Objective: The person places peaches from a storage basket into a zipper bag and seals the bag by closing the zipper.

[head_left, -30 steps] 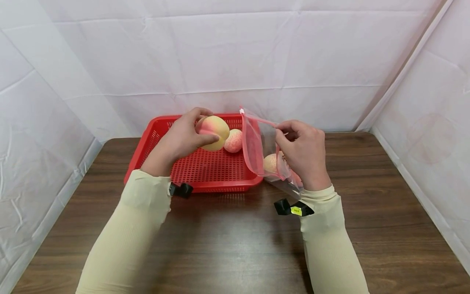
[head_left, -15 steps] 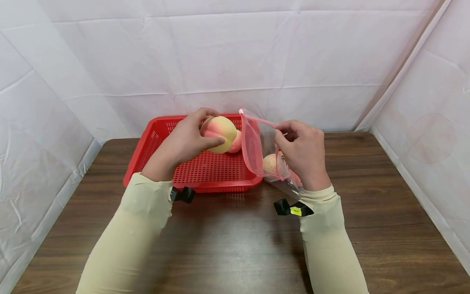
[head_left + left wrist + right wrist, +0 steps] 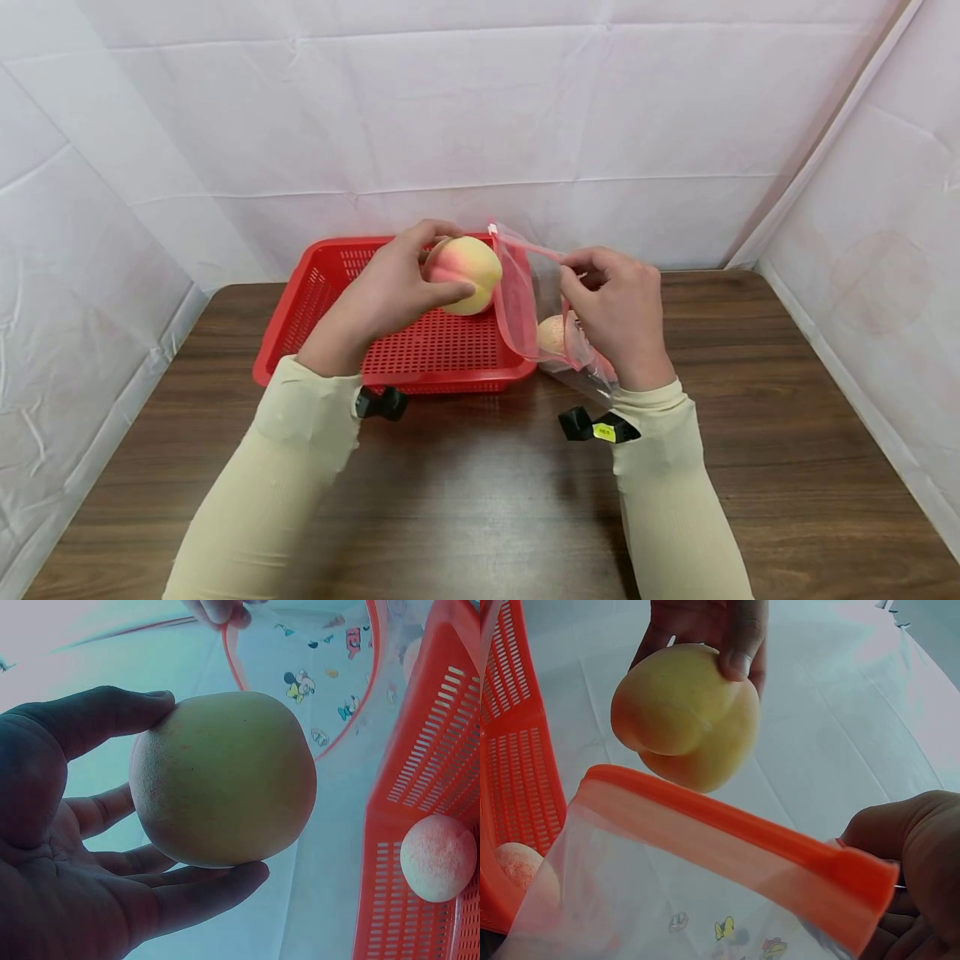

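Note:
My left hand (image 3: 378,296) holds a large yellow peach (image 3: 467,277) with a pink blush, thumb on the near side and fingers behind. The peach hangs above the basket, right by the mouth of a clear zip bag (image 3: 517,304) with pink edging. My right hand (image 3: 622,312) pinches the bag's edge at the right, and the mouth is spread open. Inside the bag lies a speckled peach (image 3: 551,335); a pinkish shape beside it is partly hidden by my hand. Cartoon prints (image 3: 300,684) show on the bag in the left wrist view.
A red plastic basket (image 3: 431,379) stands left of the bag, its right rim close against it. A smaller pinkish peach (image 3: 439,859) lies in the basket, mostly hidden in the head view. The wooden table (image 3: 480,500) meets white cloth walls (image 3: 465,108).
My left hand has carried the yellow peach to the right, closer to the bag's mouth, and it now covers the basket's peach in the head view. My right hand and the bag have hardly moved.

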`<action>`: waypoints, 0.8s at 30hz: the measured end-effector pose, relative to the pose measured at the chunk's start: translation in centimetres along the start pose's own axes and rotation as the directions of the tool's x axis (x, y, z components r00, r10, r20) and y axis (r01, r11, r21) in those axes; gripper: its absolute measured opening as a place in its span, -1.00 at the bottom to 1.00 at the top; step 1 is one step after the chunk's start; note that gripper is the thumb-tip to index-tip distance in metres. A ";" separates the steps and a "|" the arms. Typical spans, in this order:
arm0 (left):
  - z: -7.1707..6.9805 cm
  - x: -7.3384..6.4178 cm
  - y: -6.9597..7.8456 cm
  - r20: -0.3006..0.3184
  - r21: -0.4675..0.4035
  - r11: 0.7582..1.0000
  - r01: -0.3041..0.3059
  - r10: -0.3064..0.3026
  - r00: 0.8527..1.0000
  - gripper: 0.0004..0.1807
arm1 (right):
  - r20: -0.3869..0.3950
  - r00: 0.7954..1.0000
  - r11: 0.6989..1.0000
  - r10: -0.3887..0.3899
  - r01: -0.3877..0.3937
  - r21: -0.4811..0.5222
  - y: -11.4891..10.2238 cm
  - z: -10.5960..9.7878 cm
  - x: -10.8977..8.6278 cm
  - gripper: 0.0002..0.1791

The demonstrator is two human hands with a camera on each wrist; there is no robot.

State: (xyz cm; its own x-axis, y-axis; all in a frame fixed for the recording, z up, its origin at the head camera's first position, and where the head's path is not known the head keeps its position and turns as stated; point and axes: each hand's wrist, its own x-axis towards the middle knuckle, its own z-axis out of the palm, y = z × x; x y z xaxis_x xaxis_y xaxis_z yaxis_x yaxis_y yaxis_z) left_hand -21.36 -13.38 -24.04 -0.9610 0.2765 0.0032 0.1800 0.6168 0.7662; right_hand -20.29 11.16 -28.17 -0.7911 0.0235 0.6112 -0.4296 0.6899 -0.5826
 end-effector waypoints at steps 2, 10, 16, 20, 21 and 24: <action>0.2 0.0 0.2 0.002 -0.011 1.000 -0.007 0.007 1.000 -0.35 | -0.001 1.000 1.000 0.002 -0.002 0.000 0.0 0.0 0.0 -0.82; 1.0 0.2 0.6 -0.002 -0.040 0.999 -0.022 0.022 1.000 -0.35 | -0.003 1.000 1.000 0.004 -0.004 -0.007 0.0 0.0 0.0 -0.82; 1.7 0.4 0.7 -0.013 -0.049 0.998 -0.031 0.031 0.999 -0.39 | 0.003 1.000 1.000 -0.001 0.001 -0.004 -0.1 0.1 0.0 -0.82; 2.2 0.4 0.8 -0.013 -0.041 0.998 -0.040 0.039 0.999 -0.39 | 0.003 1.000 1.000 -0.003 0.003 -0.002 -0.1 0.1 0.0 -0.82; 2.3 0.5 0.8 -0.014 -0.038 0.998 -0.046 0.045 0.999 -0.38 | 0.002 1.000 1.000 -0.004 0.004 -0.002 -0.1 0.1 0.0 -0.82; 2.5 0.5 0.8 -0.021 -0.031 0.998 -0.060 0.059 0.998 -0.37 | 0.000 1.000 1.000 -0.007 0.007 -0.002 -0.1 0.1 0.1 -0.82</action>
State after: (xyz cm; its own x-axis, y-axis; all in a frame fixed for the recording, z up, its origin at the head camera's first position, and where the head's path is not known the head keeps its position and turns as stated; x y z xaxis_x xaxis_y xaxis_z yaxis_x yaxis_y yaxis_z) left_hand -21.13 -10.89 -25.00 -0.9530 0.2966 0.0623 0.2306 0.5760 0.7843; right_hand -20.34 10.97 -28.13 -0.7885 0.0186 0.6148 -0.4338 0.6917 -0.5773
